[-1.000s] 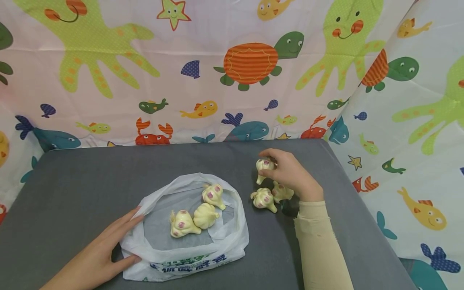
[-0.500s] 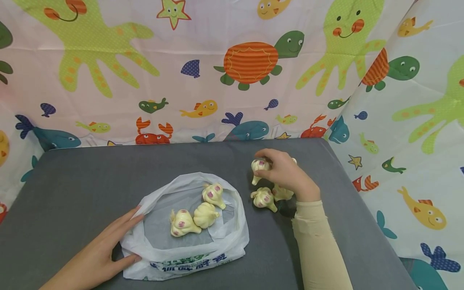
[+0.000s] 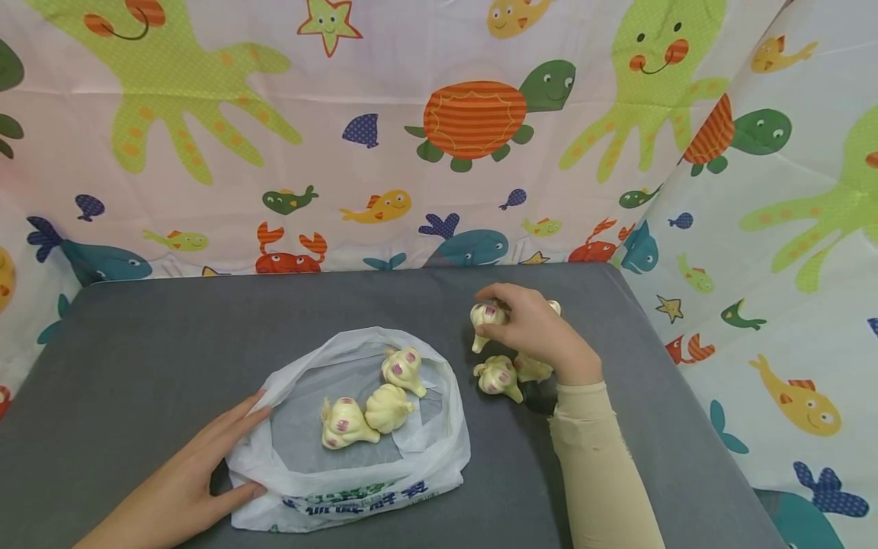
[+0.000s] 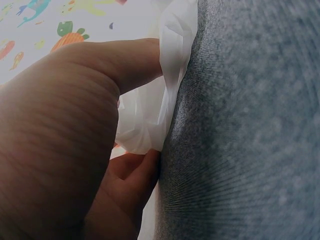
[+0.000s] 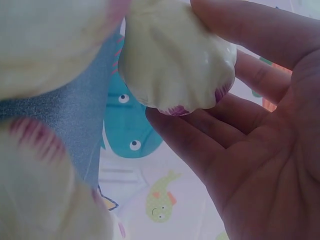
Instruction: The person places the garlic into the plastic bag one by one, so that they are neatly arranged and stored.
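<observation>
In the head view, my right hand (image 3: 531, 328) pinches a garlic bulb (image 3: 485, 314) between thumb and fingers at the right of the table. The right wrist view shows this purple-streaked pale bulb (image 5: 175, 62) against the fingertips. Just below the hand lie a second garlic bulb (image 3: 498, 377) and a third bulb (image 3: 532, 369), partly covered. Another bulb (image 3: 554, 306) peeks out behind the hand. My left hand (image 3: 195, 473) touches the left side of a white plastic bag (image 3: 449, 427), fingers extended along its rim and thumb at its front. Several garlic bulbs (image 3: 389, 409) lie inside its wide mouth.
The grey-covered table (image 3: 171, 335) extends around the bag. A curtain (image 3: 384, 69) printed with sea animals hangs behind the table and along its right side.
My right hand has moved slightly left with the pinched garlic bulb, uncovering part of a bulb behind it. The left hand, the bag and the bulbs inside stay in place.
</observation>
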A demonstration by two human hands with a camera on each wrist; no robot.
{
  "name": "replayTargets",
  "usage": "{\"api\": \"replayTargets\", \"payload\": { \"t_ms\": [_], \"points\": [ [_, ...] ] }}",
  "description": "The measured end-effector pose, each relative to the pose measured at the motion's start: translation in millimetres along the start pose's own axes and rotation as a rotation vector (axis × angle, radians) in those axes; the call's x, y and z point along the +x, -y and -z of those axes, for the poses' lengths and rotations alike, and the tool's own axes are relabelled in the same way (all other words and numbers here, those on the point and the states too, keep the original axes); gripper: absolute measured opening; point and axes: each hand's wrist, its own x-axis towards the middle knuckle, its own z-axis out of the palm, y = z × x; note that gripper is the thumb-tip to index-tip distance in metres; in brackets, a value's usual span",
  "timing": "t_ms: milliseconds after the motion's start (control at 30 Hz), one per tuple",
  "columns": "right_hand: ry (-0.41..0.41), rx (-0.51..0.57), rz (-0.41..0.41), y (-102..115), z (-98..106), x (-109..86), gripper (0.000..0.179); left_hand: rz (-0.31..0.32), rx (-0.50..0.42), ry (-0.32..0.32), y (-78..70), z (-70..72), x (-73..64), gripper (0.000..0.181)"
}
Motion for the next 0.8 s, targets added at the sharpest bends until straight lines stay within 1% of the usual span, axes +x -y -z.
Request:
{"api": "replayTargets", "payload": {
  "t_ms": [300, 433, 633, 800],
  "points": [
    [-0.004, 0.012, 0.044, 1.0, -2.5, 1.0, 0.046, -0.026, -0.012, -0.018, 1.1, -2.0, -0.6, 0.101],
    [-0.006, 0.011, 0.051, 2.0, -2.8, 1.2, 0.044, -0.043, -0.030, -0.022, 1.4, -2.6, -0.6, 0.102],
    [0.001, 0.001, 0.044, 4.7, -3.3, 1.6, 0.045, -0.037, -0.024, -0.016, 1.9, -2.3, -0.3, 0.103],
    [0.002, 0.002, 0.053, 6.2, -4.8, 1.9, 0.045, -0.039, -0.032, -0.014, 2.3, -1.8, 0.8, 0.103]
  ]
}}
